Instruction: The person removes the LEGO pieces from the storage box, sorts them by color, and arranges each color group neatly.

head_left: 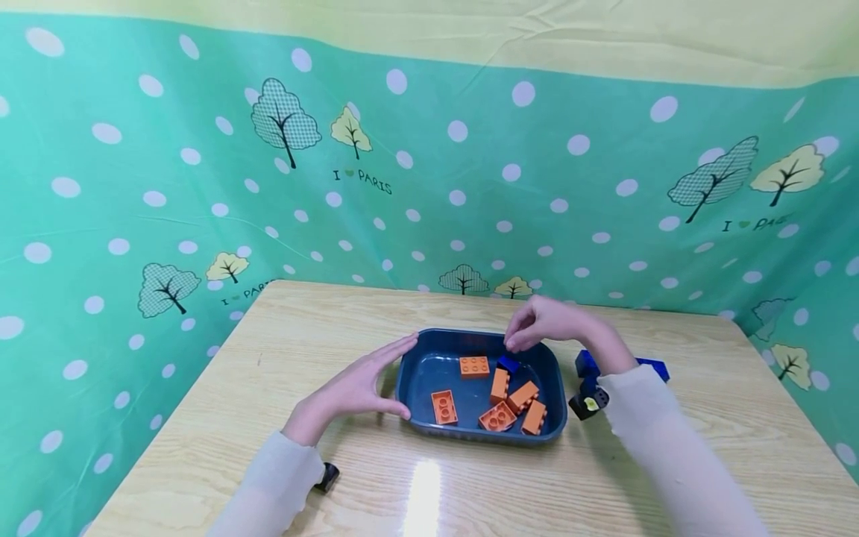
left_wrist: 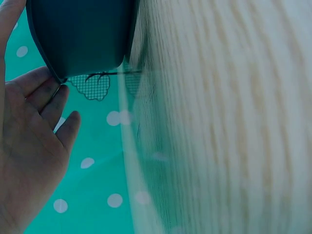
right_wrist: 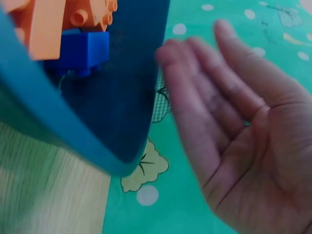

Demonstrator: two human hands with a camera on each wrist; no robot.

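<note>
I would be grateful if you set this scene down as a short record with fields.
Container: dark blue tray on a wooden table
Inside: six orange bricks, one blue brick
Left hand: touches the tray's left end
Right hand: at the tray's far right corner, holding nothing
Right of tray: blue pieces, partly behind the right arm
Backdrop: green dotted cloth

On my feed, a dark blue tray (head_left: 434,370) holds six orange bricks (head_left: 474,367), two with hollow undersides showing, and one blue brick (head_left: 508,365) near its far side.
</note>
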